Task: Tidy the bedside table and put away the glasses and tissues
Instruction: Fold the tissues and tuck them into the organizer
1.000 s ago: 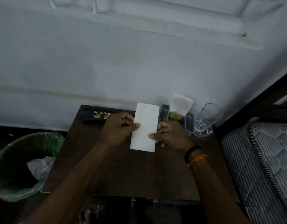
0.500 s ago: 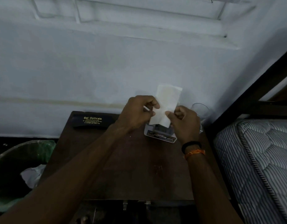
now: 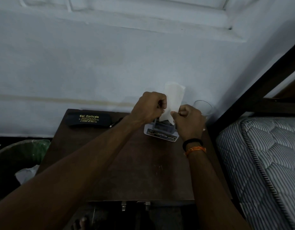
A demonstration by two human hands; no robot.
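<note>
Dark brown wood fills the lower middle of the frame: the desk [image 3: 127, 171], its bare top scuffed, with two metal fittings at its near edge. Both forearms reach up across it from the bottom corners, the left one long and diagonal from the lower left, the right one steeper from the lower right, with a black band and an orange thread at the wrist. They meet right of centre. The left hand [image 3: 148, 107] is curled into a loose fist, thumb and fingers pinching the left edge of a folded white tissue [image 3: 174, 98]. The right hand [image 3: 188, 121] is likewise curled, knuckles toward the camera, pinching the tissue's lower right edge. The tissue stands upright between them, its lower end going down into the white tissue holder [image 3: 160, 135] that sits on the desk just under the hands. Farther back at the desk's left rear lies a black glasses case [image 3: 88, 120] with gold lettering, against the pale wall. A clear drinking glass [image 3: 204, 107] stands behind the right hand. A green bin [image 3: 19, 156] shows at the left edge, a striped mattress [image 3: 266, 163] at the right.
</note>
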